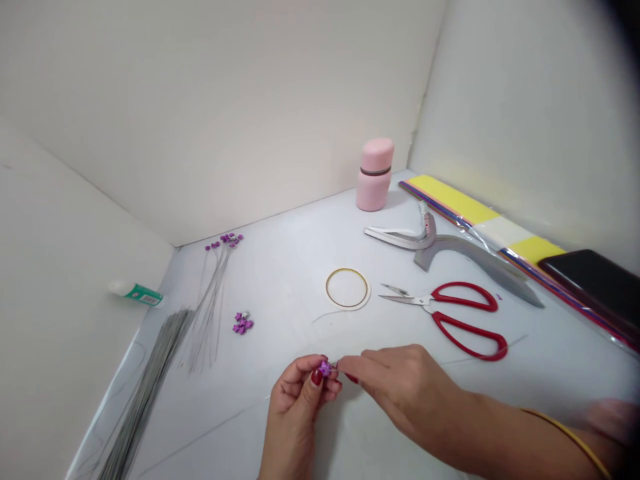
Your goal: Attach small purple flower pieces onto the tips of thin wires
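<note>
Between the thumb and fingers of my left hand (299, 393), a small purple paper star (325, 369) is pinched, low in the middle of the view. My right hand (405, 383) comes in from the right, its fingertips closed together right beside the star on a thin wire; its far part is hidden by the fingers. More purple stars (243, 324) lie in a small pile to the left. Farther back, a bunch of purple stars on wire stems (215, 287) rests on the table. A thick bundle of bare grey wires (155, 393) lies at the left edge.
Red-handled scissors (425, 301) lie open to the right, near a roll of narrow tape (369, 293). Behind them are grey-handled pliers (440, 243) and a pink flask (375, 175). Packed coloured paper strips (460, 200), a dark phone (595, 280) and a green-labelled glue tube (143, 293) line the sides.
</note>
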Action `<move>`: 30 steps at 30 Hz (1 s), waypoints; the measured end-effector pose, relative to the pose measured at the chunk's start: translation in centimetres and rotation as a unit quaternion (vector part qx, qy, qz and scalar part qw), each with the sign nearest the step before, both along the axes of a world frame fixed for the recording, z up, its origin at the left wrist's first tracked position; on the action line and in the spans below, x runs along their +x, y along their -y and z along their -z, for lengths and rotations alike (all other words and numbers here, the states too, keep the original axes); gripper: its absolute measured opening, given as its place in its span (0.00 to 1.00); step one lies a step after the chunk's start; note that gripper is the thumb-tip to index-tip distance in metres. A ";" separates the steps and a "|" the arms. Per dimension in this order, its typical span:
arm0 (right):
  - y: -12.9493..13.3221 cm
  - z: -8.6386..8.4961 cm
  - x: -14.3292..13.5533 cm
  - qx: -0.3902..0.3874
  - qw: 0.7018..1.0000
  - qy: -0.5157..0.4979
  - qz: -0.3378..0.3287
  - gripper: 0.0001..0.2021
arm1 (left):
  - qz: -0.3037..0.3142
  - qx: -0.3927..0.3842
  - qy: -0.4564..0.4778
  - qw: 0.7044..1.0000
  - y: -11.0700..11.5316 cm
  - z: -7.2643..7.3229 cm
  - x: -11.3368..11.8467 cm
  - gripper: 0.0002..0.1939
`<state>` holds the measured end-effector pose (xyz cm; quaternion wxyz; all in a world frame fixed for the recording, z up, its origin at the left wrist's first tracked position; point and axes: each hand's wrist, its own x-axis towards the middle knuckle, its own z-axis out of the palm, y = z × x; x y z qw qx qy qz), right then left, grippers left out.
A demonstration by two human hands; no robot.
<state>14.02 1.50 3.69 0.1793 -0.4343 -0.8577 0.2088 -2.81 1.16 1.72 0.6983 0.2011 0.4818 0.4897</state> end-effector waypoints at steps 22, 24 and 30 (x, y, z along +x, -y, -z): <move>0.0 0.1 -0.2 0.007 1.000 0.011 0.008 0.08 | -0.046 -0.004 -0.022 0.999 0.2 0.2 0.0 0.08; 0.0 0.2 -0.2 0.004 1.000 0.007 0.007 0.08 | -0.044 0.000 -0.022 0.999 0.2 0.4 0.0 0.08; 0.0 0.1 -0.2 0.007 1.000 0.007 0.005 0.09 | -0.035 0.006 -0.023 0.999 0.3 0.3 0.0 0.08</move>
